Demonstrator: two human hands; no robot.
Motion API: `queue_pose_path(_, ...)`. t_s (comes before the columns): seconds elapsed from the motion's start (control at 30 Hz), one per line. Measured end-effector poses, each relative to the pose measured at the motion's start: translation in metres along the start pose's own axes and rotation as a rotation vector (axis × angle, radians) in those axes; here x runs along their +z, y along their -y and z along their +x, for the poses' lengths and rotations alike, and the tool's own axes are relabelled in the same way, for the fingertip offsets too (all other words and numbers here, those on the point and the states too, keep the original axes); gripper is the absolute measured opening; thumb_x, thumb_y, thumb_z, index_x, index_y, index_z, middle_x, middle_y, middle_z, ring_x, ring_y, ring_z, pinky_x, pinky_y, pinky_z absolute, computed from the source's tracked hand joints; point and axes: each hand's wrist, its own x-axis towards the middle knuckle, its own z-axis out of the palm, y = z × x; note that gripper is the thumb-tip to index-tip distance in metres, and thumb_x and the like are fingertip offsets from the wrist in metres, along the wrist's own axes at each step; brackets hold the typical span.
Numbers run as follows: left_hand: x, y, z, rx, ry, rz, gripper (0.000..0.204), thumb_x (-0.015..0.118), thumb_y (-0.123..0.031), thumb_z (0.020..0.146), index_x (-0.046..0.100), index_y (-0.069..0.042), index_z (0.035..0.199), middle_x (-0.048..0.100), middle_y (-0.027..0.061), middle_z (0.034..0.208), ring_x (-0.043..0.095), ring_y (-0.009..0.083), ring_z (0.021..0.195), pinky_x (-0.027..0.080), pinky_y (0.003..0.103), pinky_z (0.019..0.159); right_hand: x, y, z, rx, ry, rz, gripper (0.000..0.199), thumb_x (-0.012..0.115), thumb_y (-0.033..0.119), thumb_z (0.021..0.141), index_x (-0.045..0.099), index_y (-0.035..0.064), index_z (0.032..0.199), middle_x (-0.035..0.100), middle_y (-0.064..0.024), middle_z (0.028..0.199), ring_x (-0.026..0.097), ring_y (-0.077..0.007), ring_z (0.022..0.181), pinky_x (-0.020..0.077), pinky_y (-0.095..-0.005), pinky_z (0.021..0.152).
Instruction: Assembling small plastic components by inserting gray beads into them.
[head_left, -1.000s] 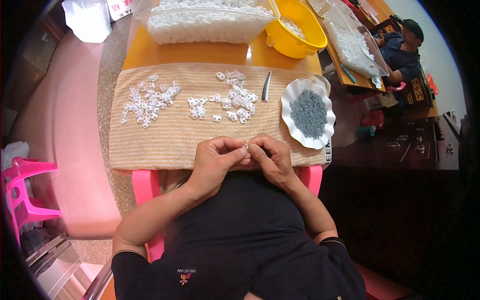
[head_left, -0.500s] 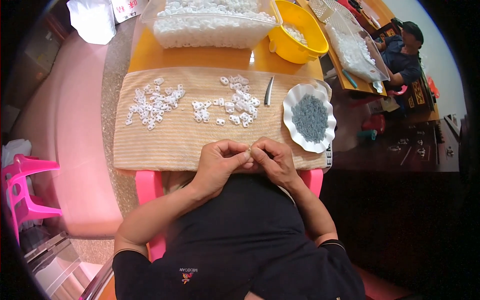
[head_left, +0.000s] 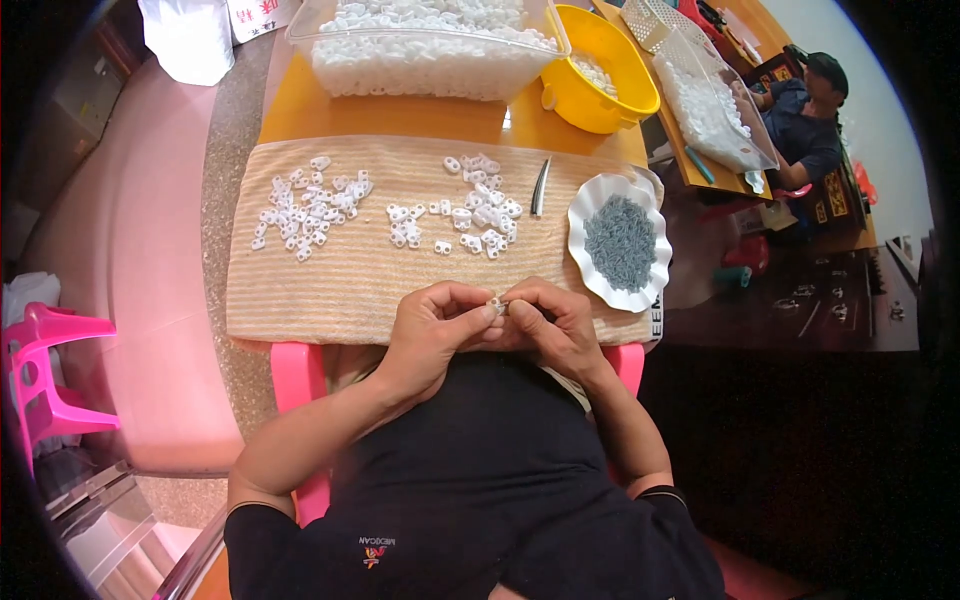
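My left hand (head_left: 432, 332) pinches a small white plastic piece (head_left: 495, 303) between thumb and fingertips, close to the towel's front edge. Against it, my right hand (head_left: 556, 328) is closed in a pinch; a tiny dark bit shows at its fingertips, too small to name. Ahead on the striped towel (head_left: 330, 295) lie two loose groups of white two-holed plastic pieces, a left group (head_left: 310, 212) and a middle group (head_left: 488, 208). To the right, a white wavy-edged dish (head_left: 581, 240) holds many slim grey pieces (head_left: 622, 240). Tweezers (head_left: 540, 188) lie between dish and pieces.
Beyond the towel stand a clear bin (head_left: 420, 85) full of white pieces and a yellow basin (head_left: 620, 118). At the far right, a person (head_left: 805, 120) sits by another filled bin (head_left: 705, 110). A pink stool (head_left: 60, 400) stands on the left floor.
My fingertips have parted slightly, and the white piece between them shows more plainly. The view has shifted a little; the things on the towel lie as before.
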Motion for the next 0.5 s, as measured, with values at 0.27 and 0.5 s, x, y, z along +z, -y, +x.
queue_pose_path(0.27, 0.001, -0.007, -0.003, -0.04, -0.053, -0.038, 0.017, 0.065, -0.005, 0.087, 0.06, 0.002, 0.102, 0.066, 0.0082, 0.086, 0.065, 0.013, 0.076, 0.055, 0.024, 0.069, -0.013, 0.017, 0.013, 0.127, -0.019, 0.047, 0.015, 0.062, 0.006, 0.091, 0.062, -0.0043, 0.102, 0.06, -0.0035, 0.091, 0.056, -0.0058, 0.07, 0.0459, -0.0195, 0.061)
queue_pose_path(0.5, -0.005, -0.006, -0.001, -0.032, -0.033, -0.06, 0.018, 0.064, -0.005, 0.088, 0.059, -0.001, 0.104, 0.067, 0.0095, 0.091, 0.067, 0.0147, 0.079, 0.057, 0.026, 0.072, -0.012, 0.019, 0.015, 0.192, 0.134, 0.188, 0.016, 0.063, 0.004, 0.089, 0.062, -0.0042, 0.102, 0.06, -0.0041, 0.095, 0.058, -0.0067, 0.075, 0.0484, -0.0201, 0.064)
